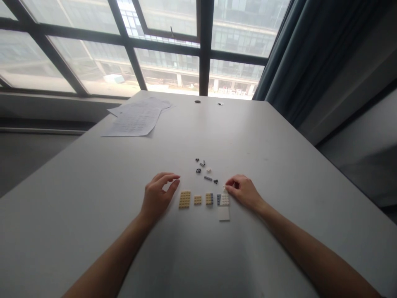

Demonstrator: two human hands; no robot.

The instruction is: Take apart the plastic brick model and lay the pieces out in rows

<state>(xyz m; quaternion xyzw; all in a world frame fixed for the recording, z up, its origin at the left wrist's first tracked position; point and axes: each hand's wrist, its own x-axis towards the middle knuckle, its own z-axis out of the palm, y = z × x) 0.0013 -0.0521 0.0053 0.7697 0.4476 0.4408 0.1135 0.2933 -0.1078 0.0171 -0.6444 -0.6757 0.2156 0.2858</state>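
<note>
On the left, my left hand (159, 192) rests on the table with thumb and fingers apart, holding nothing. Just right of it lies a tan studded toy brick plate (184, 199). A smaller tan plate (197, 200), a tan and blue-grey piece (209, 199) and a white studded plate (225, 200) with a blue-grey piece (218, 200) at its left side continue the row. Below the white plate is a smooth white tile (224, 214). My right hand (243, 189) pinches a small white piece (224, 188) at the white plate's far edge.
Beyond the row lie several small dark pieces, a long grey piece (208, 178) and a small white piece (209, 170). Printed papers (133, 122) lie at the far left of the white table (242, 136). Windows and a dark curtain (291, 62) stand behind.
</note>
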